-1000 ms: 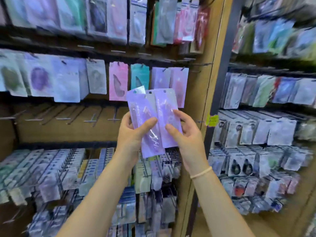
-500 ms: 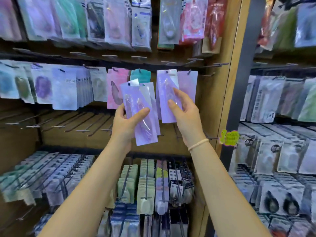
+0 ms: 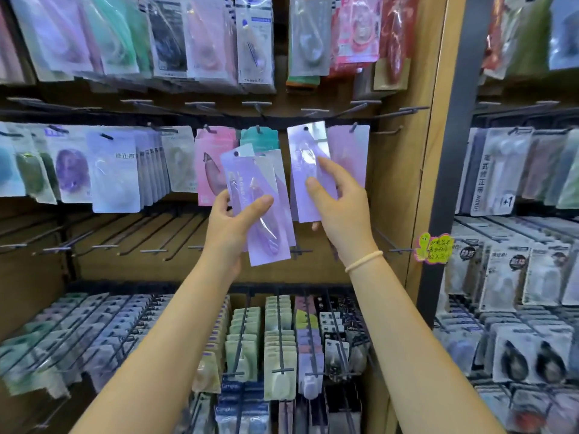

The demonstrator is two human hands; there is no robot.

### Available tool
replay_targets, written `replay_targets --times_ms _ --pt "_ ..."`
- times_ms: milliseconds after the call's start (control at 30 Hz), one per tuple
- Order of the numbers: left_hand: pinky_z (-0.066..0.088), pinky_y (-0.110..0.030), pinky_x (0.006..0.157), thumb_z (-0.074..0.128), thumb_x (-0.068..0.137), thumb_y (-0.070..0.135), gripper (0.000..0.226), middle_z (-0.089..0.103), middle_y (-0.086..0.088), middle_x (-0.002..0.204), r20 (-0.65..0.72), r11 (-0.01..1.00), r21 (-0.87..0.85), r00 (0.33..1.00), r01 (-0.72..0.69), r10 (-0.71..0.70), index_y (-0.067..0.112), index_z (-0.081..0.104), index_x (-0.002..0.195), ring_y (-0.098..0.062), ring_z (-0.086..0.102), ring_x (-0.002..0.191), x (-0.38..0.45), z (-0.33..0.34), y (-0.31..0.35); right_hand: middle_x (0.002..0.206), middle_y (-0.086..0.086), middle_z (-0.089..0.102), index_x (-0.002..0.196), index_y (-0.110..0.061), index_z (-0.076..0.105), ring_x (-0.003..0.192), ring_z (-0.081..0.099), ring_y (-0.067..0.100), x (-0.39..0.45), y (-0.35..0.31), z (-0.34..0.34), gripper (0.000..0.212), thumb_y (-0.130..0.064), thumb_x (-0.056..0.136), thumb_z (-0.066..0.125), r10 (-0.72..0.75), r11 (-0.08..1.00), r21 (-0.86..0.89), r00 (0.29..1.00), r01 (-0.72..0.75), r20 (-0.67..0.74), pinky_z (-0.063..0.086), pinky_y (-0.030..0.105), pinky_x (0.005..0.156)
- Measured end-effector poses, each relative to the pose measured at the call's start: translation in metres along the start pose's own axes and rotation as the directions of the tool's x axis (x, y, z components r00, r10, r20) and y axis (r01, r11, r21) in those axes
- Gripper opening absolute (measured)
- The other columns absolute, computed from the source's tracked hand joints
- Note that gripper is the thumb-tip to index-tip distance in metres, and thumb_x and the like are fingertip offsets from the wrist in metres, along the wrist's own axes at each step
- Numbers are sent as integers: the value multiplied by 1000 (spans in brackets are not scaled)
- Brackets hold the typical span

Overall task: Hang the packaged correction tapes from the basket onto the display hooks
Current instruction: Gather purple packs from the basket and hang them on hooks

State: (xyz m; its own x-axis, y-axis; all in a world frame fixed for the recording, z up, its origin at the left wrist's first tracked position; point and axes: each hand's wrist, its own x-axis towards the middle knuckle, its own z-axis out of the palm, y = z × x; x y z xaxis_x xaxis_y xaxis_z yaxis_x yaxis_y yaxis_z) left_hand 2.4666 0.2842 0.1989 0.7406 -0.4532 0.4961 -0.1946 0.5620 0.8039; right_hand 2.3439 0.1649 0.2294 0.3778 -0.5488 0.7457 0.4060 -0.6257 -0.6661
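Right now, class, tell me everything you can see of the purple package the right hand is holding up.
The purple package is a tall, glossy lilac card, with what looks like a clear blister, and a small hang hole near its top edge. It stands nearly upright, its top level with the display hooks, overlapping a matching package already hanging. The right hand pinches its lower half, thumb on the front.

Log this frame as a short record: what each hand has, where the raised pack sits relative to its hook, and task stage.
left hand: grips a fanned stack of purple packs, held below the hook row
right hand: pinches one purple pack, raised upright
hole vs hook: pack's hole sits at the hook; whether it is threaded cannot be told
neighbour: a matching hung pack just to the right
stage: hanging one pack, more left in hand
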Motion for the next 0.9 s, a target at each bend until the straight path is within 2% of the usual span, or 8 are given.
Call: replay_targets --times_ms 67,167,233,400,500,567,700,900 --pt "59 -40 82 87 72 28 72 74 -7 121 19 1000 -10 1000 4 -4 12 58 136 -28 74 105 3 -3 1 137 -11 58 141 -19 55 127 54 12 -4 -5 2 41 -24 101 61 8 1000 -26 1000 -8 -20 54 28 99" --pt "60 -39 81 86 71 29 72 75 -6 119 37 1000 -23 999 14 -13 12 57 135 -26 75 103 4 -5 3 129 -18 57 139 -23 57 123 59 21 -10 -9 4 39 -27 101 61 44 998 -31 996 -47 -76 57 55 92" --pt "61 -42 84 86 71 28 72 75 -6 118 54 999 -30 998 21 -20 13 57 135 -27 75 104 4 -4 3 131 -15 58 140 -23 56 120 61 23 -9 -10 6 40 -29 101 60 56 998 -36 995 -59 -80 57 55 91" --pt "61 -37 78 90 68 27 78 76 -5 118 56 997 -62 998 36 -33 12 56 136 -26 75 103 0 -7 8 141 -5 57 142 -19 54 117 51 7 1 -6 11 41 -27 102 58 86 995 -52 994 -90 -71 45 0 80" --pt "60 -35 77 86 66 29 76 76 -4 116 36 997 -69 999 37 -35 12 57 134 -23 75 101 -7 -13 8 143 -5 54 144 -19 54 120 46 4 2 6 16 42 -23 102 59 115 993 -5 991 -115 -72 38 -8 76" --pt "60 -36 78 90 66 27 74 77 -3 113 23 997 -62 999 41 -40 11 58 131 -23 75 100 -10 -15 5 146 -6 51 146 -22 51 123 44 4 3 14 22 45 -26 102 58 132 991 0 989 -133 -70 43 -3 81" --pt "60 -38 82 94 67 27 76 76 -2 115 27 998 -32 998 54 -54 13 58 132 -22 75 102 -15 -14 2 151 -5 46 149 -28 45 137 45 19 7 23 30 46 -29 103 55 172 984 -45 984 -174 -52 49 34 106" --pt "60 -44 88 91 65 34 77 75 -4 118 24 998 -30 998 62 -61 13 58 132 -25 74 106 -17 -22 -5 124 4 58 138 -26 60 108 52 7 -19 36 9 39 -24 99 57 88 941 -324 995 -100 -51 46 32 106"
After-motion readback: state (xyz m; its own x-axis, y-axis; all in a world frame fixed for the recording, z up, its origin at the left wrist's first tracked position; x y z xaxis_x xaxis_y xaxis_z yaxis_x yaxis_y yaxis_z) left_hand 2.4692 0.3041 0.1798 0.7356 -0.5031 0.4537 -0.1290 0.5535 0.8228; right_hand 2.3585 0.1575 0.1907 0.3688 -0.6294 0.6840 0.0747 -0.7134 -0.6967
